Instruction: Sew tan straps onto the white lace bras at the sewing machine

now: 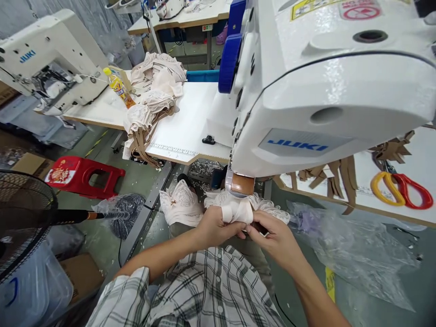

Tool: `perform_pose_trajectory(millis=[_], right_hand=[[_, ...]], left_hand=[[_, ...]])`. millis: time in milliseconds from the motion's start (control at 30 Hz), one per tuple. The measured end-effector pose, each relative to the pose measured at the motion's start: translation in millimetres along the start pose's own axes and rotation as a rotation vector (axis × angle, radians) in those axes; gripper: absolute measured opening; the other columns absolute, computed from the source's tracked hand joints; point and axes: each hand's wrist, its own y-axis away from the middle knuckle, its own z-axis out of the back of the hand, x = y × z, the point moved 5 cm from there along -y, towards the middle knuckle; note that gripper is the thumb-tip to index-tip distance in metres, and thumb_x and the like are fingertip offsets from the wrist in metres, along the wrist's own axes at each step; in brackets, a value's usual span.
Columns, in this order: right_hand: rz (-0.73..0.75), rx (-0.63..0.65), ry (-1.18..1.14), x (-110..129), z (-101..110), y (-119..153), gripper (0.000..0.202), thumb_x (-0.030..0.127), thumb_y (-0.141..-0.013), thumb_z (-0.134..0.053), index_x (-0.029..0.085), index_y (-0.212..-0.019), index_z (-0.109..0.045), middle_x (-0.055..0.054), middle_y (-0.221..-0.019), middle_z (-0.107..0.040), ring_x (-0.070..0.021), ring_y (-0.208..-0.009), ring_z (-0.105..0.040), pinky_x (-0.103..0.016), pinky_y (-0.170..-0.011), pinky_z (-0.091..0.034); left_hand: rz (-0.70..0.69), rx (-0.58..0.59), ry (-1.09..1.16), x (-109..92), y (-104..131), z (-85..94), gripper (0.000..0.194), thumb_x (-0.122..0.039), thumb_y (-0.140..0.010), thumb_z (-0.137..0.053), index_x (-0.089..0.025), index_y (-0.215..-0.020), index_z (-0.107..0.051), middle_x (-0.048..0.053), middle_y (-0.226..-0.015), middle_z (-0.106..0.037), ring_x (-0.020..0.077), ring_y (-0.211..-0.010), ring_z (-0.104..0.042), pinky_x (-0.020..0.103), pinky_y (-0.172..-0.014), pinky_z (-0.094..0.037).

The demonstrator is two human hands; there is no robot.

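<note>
Left hand (220, 227) and right hand (274, 234) both grip the pale fabric (238, 212), right below the sewing machine (299, 109)!

Sewing machine (313, 109): before me, rightward
Garment pile (158, 75): on my table (194, 109), left of that
Bottle (119, 88): just left of the pile
Stool (81, 175): floor, my left
Fan (25, 218): nearer, my left
Scissors (402, 190): on my table, right

Glossy white-enamel sewing machine (327, 91); matt pale cloth (233, 212); smooth plastic scissor handles (402, 190)
</note>
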Motion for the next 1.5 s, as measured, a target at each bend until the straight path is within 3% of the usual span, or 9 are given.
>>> perform_pose_trajectory(millis=[67, 233, 433, 600, 733, 967, 1200, 1333, 1500], right_hand=[[-0.021, -0.038, -0.010, -1.5, -0.2, -1.6, 0.019, 0.024, -0.088, -0.052, 0.019, -0.074, -0.064, 0.000, -0.068, -0.053, -0.0118, -0.060, -0.048, -0.024, -0.055, -0.036], [-0.037, -0.113, -0.014, -1.6, 3.9, -4.9, 0.018, 0.022, -0.078, -0.057, 0.019, -0.063, -0.048, 0.003, -0.061, -0.044, -0.0102, -0.058, -0.043, -0.024, -0.054, -0.030], [-0.073, -0.101, -0.029, -8.2, 14.2, -6.3, 0.016, 0.018, -0.078, -0.060, 0.018, -0.065, -0.051, 0.004, -0.061, -0.046, -0.0090, -0.060, -0.044, -0.024, -0.058, -0.030], [-0.127, -0.070, -0.152, -22.0, 18.2, 2.3, 0.010, 0.024, -0.086, -0.059, 0.021, -0.089, -0.068, 0.001, -0.082, -0.066, -0.0093, -0.068, -0.053, -0.023, -0.064, -0.038], [-0.159, -0.069, -0.215, -24.3, 21.3, 6.6, 0.012, 0.024, -0.089, -0.057, 0.023, -0.100, -0.061, 0.004, -0.081, -0.064, -0.0091, -0.067, -0.054, -0.022, -0.063, -0.038], [-0.123, -0.002, -0.103, -10.1, 24.8, 2.9, 0.013, 0.020, -0.087, -0.057, 0.023, -0.093, -0.046, 0.010, -0.063, -0.046, -0.0087, -0.056, -0.040, -0.023, -0.059, -0.030], [-0.160, 0.048, -0.129, -18.4, 31.0, -0.5, 0.012, 0.025, -0.086, -0.062, 0.022, -0.098, -0.059, 0.004, -0.079, -0.068, -0.0118, -0.072, -0.057, -0.025, -0.069, -0.036], [-0.135, 0.134, -0.134, -22.5, 32.2, -5.5, 0.011, 0.029, -0.086, -0.063, 0.019, -0.082, -0.066, 0.004, -0.070, -0.058, -0.0110, -0.071, -0.051, -0.024, -0.066, -0.034], [-0.279, 0.170, -0.441, -32.5, 26.5, -6.8, 0.018, 0.035, -0.083, -0.065, 0.017, -0.081, -0.066, 0.007, -0.061, -0.038, -0.0086, -0.059, -0.034, -0.024, -0.058, -0.029]], left_hand=[[0.039, -0.012, -0.039, 2.6, -2.0, 2.2, 0.025, -0.037, -0.087, -0.064, -0.013, -0.085, -0.070, 0.005, -0.072, -0.073, 0.0169, -0.065, -0.069, 0.025, -0.063, -0.055], [-0.076, -0.083, -0.334, -4.2, -8.5, 10.7, 0.020, -0.033, -0.085, -0.068, -0.016, -0.094, -0.073, 0.005, -0.094, -0.076, 0.0205, -0.088, -0.069, 0.029, -0.082, -0.053], [-0.049, -0.024, -0.508, -6.0, -19.5, 9.9, 0.023, -0.036, -0.087, -0.064, -0.015, -0.088, -0.073, 0.004, -0.079, -0.073, 0.0180, -0.072, -0.063, 0.028, -0.068, -0.048], [0.008, 0.037, -0.469, -8.6, -24.9, 8.6, 0.026, -0.037, -0.092, -0.056, -0.014, -0.087, -0.069, 0.003, -0.076, -0.066, 0.0161, -0.071, -0.058, 0.026, -0.067, -0.045], [0.024, 0.117, -0.483, -15.0, -28.2, 5.0, 0.024, -0.036, -0.093, -0.054, -0.015, -0.092, -0.066, 0.003, -0.082, -0.066, 0.0162, -0.075, -0.057, 0.026, -0.069, -0.045], [0.056, 0.153, -0.510, -23.9, -25.3, -2.2, 0.024, -0.033, -0.094, -0.053, -0.015, -0.092, -0.068, 0.003, -0.083, -0.067, 0.0160, -0.075, -0.056, 0.025, -0.069, -0.044], [0.114, 0.103, -0.500, -19.1, -27.7, -0.1, 0.028, -0.038, -0.089, -0.059, -0.014, -0.078, -0.068, 0.000, -0.066, -0.060, 0.0131, -0.062, -0.049, 0.023, -0.058, -0.039], [0.172, 0.090, -0.421, -16.2, -29.4, -0.4, 0.029, -0.039, -0.087, -0.062, -0.012, -0.082, -0.071, 0.001, -0.069, -0.062, 0.0132, -0.065, -0.051, 0.023, -0.059, -0.040], [0.185, 0.064, -0.342, -12.6, -32.7, -0.7, 0.029, -0.039, -0.085, -0.067, -0.012, -0.077, -0.069, 0.002, -0.069, -0.063, 0.0127, -0.065, -0.052, 0.022, -0.060, -0.042]])
